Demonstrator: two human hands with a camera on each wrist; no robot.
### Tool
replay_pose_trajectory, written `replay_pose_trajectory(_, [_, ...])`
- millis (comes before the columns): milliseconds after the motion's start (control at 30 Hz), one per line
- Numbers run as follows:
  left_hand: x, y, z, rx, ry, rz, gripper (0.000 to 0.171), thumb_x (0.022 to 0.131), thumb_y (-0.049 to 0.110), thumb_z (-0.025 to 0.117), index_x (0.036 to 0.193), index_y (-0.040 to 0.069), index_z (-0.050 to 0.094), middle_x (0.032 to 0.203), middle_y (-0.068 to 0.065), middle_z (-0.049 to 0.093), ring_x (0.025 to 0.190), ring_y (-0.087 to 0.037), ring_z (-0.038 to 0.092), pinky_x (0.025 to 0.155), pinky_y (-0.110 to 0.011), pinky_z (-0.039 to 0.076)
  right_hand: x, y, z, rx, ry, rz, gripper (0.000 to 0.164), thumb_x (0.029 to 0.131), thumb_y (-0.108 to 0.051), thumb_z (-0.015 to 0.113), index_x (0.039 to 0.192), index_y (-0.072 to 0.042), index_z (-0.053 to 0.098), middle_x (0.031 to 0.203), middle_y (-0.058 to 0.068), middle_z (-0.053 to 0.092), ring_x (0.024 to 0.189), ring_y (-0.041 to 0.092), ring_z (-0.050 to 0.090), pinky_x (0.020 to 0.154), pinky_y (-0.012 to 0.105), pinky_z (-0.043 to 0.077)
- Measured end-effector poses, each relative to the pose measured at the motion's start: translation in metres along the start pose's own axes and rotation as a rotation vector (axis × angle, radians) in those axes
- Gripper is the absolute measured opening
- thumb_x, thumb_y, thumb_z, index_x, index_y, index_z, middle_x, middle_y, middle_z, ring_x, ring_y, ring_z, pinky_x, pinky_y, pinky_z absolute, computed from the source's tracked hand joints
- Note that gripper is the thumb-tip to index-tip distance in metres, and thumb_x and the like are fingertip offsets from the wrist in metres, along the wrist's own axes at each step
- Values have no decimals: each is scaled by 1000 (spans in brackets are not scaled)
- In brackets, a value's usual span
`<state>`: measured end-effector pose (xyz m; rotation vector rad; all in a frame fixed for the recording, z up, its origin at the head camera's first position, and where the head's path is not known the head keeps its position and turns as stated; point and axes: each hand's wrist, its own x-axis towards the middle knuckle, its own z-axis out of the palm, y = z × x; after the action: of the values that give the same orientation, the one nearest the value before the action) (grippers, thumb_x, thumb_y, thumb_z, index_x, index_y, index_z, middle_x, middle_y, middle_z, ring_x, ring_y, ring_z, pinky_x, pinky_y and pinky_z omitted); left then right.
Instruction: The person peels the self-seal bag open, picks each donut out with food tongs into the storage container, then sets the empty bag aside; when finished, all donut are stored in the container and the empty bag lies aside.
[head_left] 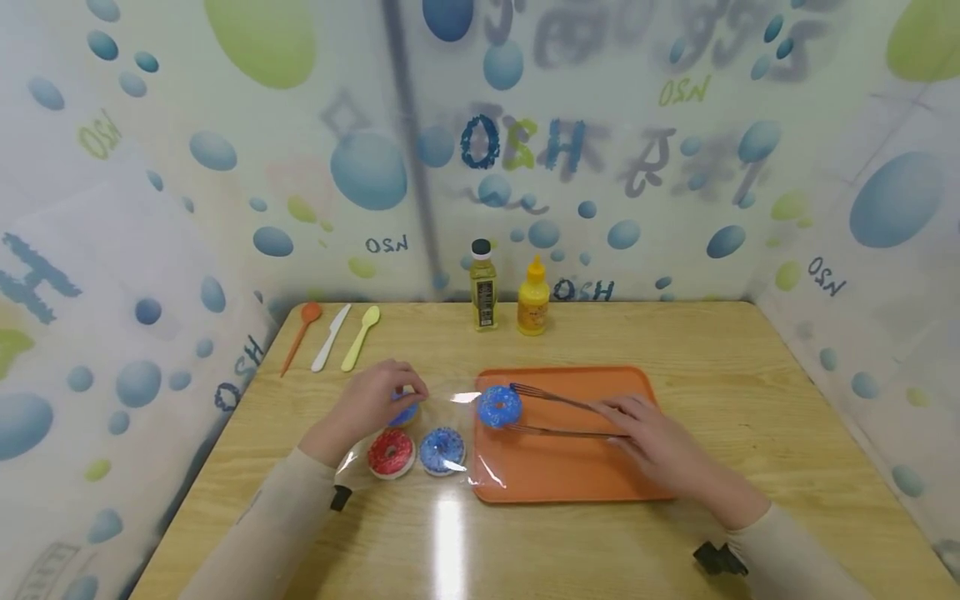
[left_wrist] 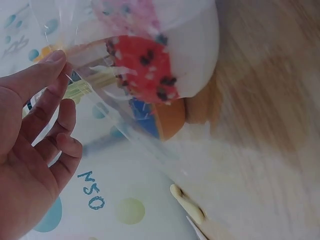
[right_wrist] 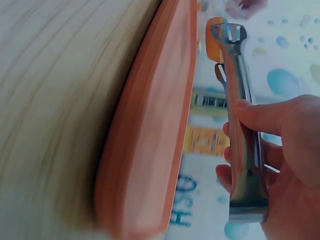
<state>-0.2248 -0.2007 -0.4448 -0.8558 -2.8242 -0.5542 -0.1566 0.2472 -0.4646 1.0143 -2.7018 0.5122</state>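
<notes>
My left hand [head_left: 371, 404] pinches the edge of a clear plastic bag [left_wrist: 115, 117] between thumb and fingertips. Through the film show a red sprinkled donut [head_left: 382, 465] and a blue donut [head_left: 442, 454]. Another blue donut [head_left: 403, 414] is partly hidden under the left fingers. My right hand [head_left: 660, 442] grips metal tongs [right_wrist: 239, 75], thumb on one side and fingers on the other. Between the tongs' tips is a blue sprinkled donut [head_left: 490, 410], which overlaps the left rim of the orange tray [head_left: 555, 475] and the bag in the head view.
A bottle of yellowish liquid [head_left: 484, 292] and a yellow squeeze bottle [head_left: 533, 302] stand at the back of the table. An orange spoon [head_left: 298, 337], a white knife [head_left: 330, 340] and a yellow spoon [head_left: 362, 340] lie at the back left. Patterned sheets enclose the table.
</notes>
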Motion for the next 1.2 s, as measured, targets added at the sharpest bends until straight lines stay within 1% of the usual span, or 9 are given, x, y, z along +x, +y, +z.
replay_pose_trajectory(133, [-2, 0, 1, 17, 16, 4, 5, 90, 22, 82, 92, 26, 79, 92, 12, 72, 84, -15, 62, 72, -30, 51, -15, 16, -10, -21, 26, 13, 55, 92, -7, 77, 144, -9, 59, 133, 8, 63, 116, 25, 60, 86, 44, 58])
replay_pose_trajectory(267, [-3, 2, 0, 11, 13, 4, 4, 91, 21, 82, 93, 24, 79, 93, 10, 72, 85, -17, 64, 73, -32, 52, -28, 33, -20, -48, 46, 28, 60, 88, -4, 79, 144, -9, 59, 131, 9, 63, 114, 26, 61, 83, 42, 58])
replay_pose_trajectory(433, [-4, 3, 0, 2, 11, 5, 4, 91, 20, 82, 93, 23, 79, 93, 9, 72, 88, -21, 67, 75, -36, 53, -44, 55, -35, -43, 32, 53, 64, 87, -1, 80, 146, -12, 58, 131, 9, 64, 113, 25, 61, 76, 35, 57])
replay_pose_trajectory(567, [-4, 2, 0, 1, 16, 14, 5, 90, 19, 82, 93, 22, 79, 93, 8, 72, 89, -22, 68, 75, -37, 54, -54, 71, -45, -28, 25, 62, 65, 85, -1, 81, 145, -14, 59, 132, 8, 65, 112, 24, 62, 75, 35, 56])
replay_pose_trajectory(700, [-4, 3, 0, -3, 11, 16, 5, 90, 19, 81, 94, 21, 80, 94, 8, 72, 88, -21, 68, 74, -36, 53, -62, 83, -54, -1, 11, 79, 63, 85, -1, 81, 144, -13, 60, 131, 9, 65, 109, 19, 60, 72, 30, 57])
replay_pose_trajectory(767, [-4, 3, 0, -1, 6, 8, 5, 91, 19, 81, 94, 22, 80, 94, 8, 72, 87, -20, 67, 73, -35, 53, -65, 89, -57, 16, 11, 81, 62, 84, -1, 82, 142, -12, 61, 129, 11, 65, 107, 15, 58, 69, 25, 56])
replay_pose_trajectory(900, [-4, 1, 0, 7, 0, 3, 5, 91, 21, 82, 94, 23, 79, 94, 10, 72, 86, -17, 65, 72, -33, 52, -70, 97, -60, 21, 27, 59, 62, 81, 1, 83, 139, -10, 63, 126, 11, 65, 105, 8, 54, 67, 23, 53])
replay_pose_trajectory(1067, [-4, 1, 1, 9, -4, -5, 4, 91, 22, 81, 94, 24, 79, 93, 11, 71, 85, -15, 64, 70, -31, 51, -73, 104, -60, 32, 30, 39, 62, 80, 4, 82, 138, -8, 63, 125, 11, 65, 97, 7, 53, 66, 22, 49])
replay_pose_trajectory(1200, [-4, 0, 2, 9, -11, -5, 5, 91, 22, 82, 94, 25, 79, 93, 11, 70, 84, -15, 64, 69, -30, 50, -77, 106, -56, 5, 32, 41, 64, 77, 4, 85, 137, -9, 65, 124, 10, 66, 98, 7, 53, 68, 24, 50])
